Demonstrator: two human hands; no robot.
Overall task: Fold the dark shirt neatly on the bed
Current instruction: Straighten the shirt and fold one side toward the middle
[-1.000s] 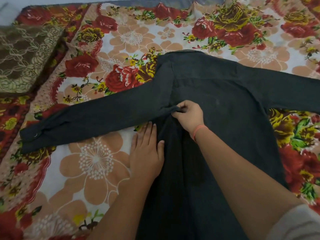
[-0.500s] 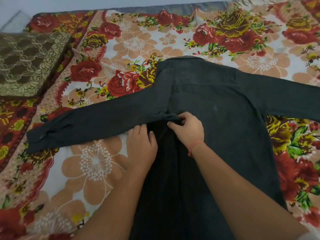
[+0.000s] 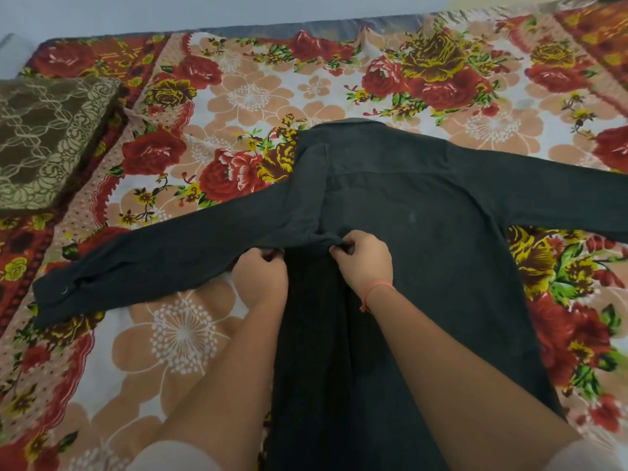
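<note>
The dark shirt lies back-up on the bed, collar at the far end and both sleeves spread out sideways. Its left sleeve stretches to the left, the cuff near the bed's left side. My left hand is curled on the lower edge of that sleeve close to the armpit. My right hand, with a pink thread at the wrist, pinches a bunched fold of fabric at the armpit. The left side of the shirt's body is folded inward under my forearms.
A floral bedsheet with red roses covers the bed. A brown patterned cushion lies at the far left. A pale wall runs behind the bed's far edge. The shirt's right sleeve runs off the right of the frame.
My left hand went from flat on the bed beside the shirt up to the sleeve's lower edge and curled shut on it. My right hand stayed pinching at the armpit.
</note>
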